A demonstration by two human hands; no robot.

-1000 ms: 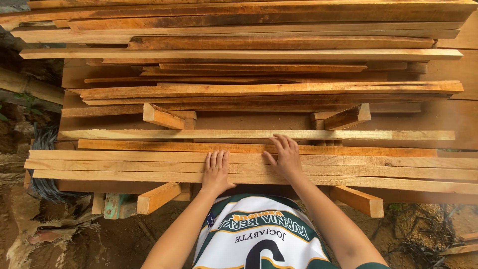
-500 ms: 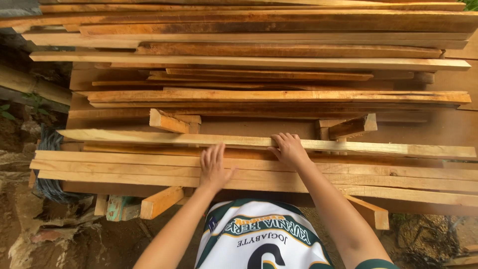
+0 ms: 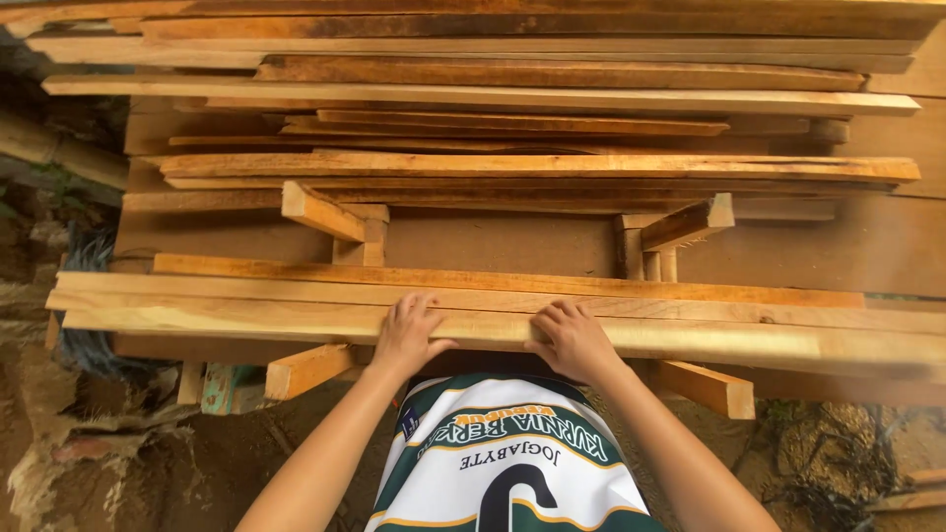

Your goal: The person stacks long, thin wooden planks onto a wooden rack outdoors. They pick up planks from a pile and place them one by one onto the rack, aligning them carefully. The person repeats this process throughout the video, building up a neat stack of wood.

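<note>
One package-like item is visible — a small green-and-white carton [image 3: 225, 389] on the ground under the near planks [image 3: 246, 310], at lower left, partly hidden. No labels, signs or screens are visible on the timber.
</note>
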